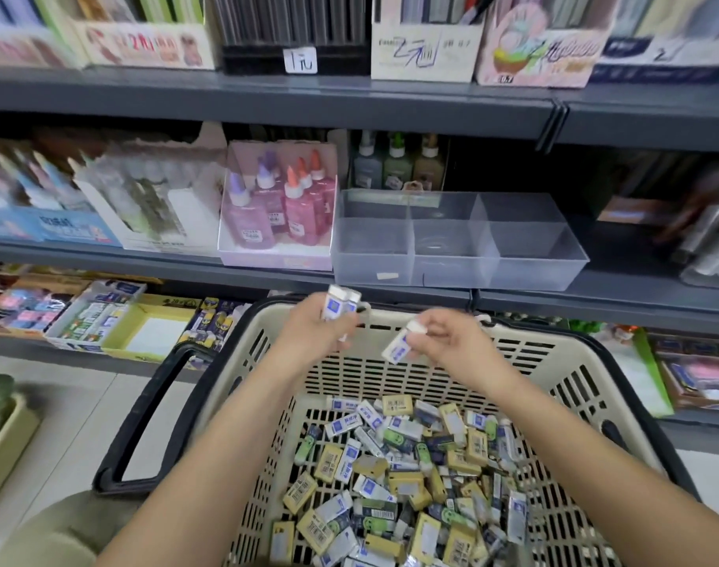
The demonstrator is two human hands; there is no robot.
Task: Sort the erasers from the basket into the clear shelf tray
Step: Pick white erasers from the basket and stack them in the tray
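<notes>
Head view: white-and-blue erasers (336,306) held up in both hands over the basket (587,374).
Left hand (315,327) gripping a small stack, right hand (446,337) pinching a single one (399,345) by its end, probably gathering one kind per compartment; mixed heap (411,464) loose at 6 o'clock; clear shelf tray (452,276) at 12 o'clock, seemingly bare, glue bottles (284,206) at its 9 o'clock.

We note beige slotted basket (554,346), black handle (145,407); erasers (390,484) white-blue, yellow, green; tray (533,276) clear; shelf (268,100) grey; glue bottles (268,210) pink.
</notes>
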